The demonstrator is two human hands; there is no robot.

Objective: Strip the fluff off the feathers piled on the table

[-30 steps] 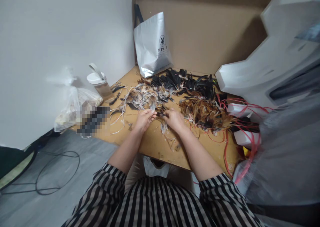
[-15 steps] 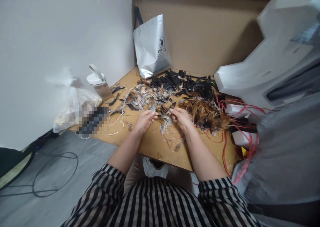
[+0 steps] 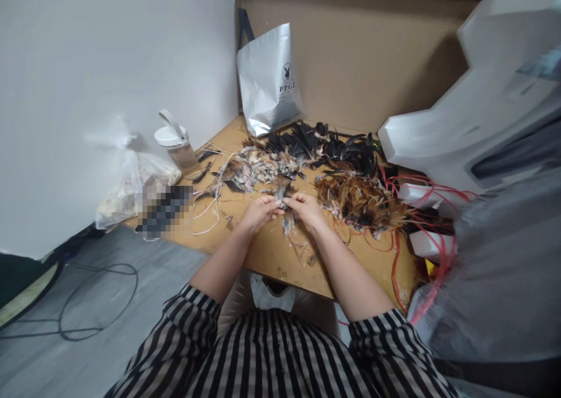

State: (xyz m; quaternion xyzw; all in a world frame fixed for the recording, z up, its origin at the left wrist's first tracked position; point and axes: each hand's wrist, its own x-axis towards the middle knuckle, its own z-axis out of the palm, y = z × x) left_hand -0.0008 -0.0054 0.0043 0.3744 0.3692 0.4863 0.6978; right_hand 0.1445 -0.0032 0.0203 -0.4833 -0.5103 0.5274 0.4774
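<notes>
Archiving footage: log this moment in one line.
left hand: pinching feathers | right hand: pinching same feathers | right: brown pile | back: silver bag

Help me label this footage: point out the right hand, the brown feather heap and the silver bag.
Right hand [image 3: 306,207], head view: back of the hand.
Brown feather heap [image 3: 362,202], head view: middle.
Silver bag [image 3: 266,85], head view: front.

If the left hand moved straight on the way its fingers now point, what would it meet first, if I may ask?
Most likely the right hand, which seems almost to touch the left hand at the greyish feathers, though depth there is unclear.
</notes>
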